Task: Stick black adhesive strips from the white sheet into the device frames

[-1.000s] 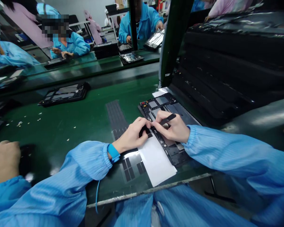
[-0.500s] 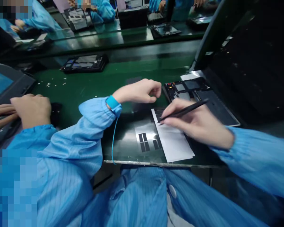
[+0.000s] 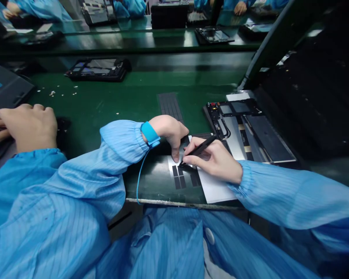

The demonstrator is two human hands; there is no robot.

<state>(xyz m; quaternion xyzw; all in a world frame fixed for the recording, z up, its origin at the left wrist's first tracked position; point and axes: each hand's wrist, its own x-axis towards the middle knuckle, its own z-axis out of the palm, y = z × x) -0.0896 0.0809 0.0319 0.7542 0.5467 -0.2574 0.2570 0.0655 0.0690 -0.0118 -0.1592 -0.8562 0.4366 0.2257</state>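
Observation:
My right hand (image 3: 214, 161) grips black tweezers (image 3: 200, 147) like a pen, their tip down on a white backing sheet (image 3: 213, 188) that carries small black adhesive strips (image 3: 180, 178). My left hand (image 3: 170, 133), with a blue wrist strap (image 3: 149, 133), curls over the sheet's upper edge and presses a fingertip onto it beside the tweezer tip. An opened tablet (image 3: 244, 128) with exposed boards lies just right of both hands on the green belt.
A co-worker's hand (image 3: 29, 126) rests at the left by a grey tray (image 3: 2, 91). Another opened tablet (image 3: 99, 69) lies farther back on the belt. A dark strip sheet (image 3: 170, 106) lies behind my hands. Stacked black trays (image 3: 308, 85) rise at the right.
My left hand has come down from above the belt onto the strip sheet. My right hand with the tweezers has shifted left to the black strips. The view has tilted down.

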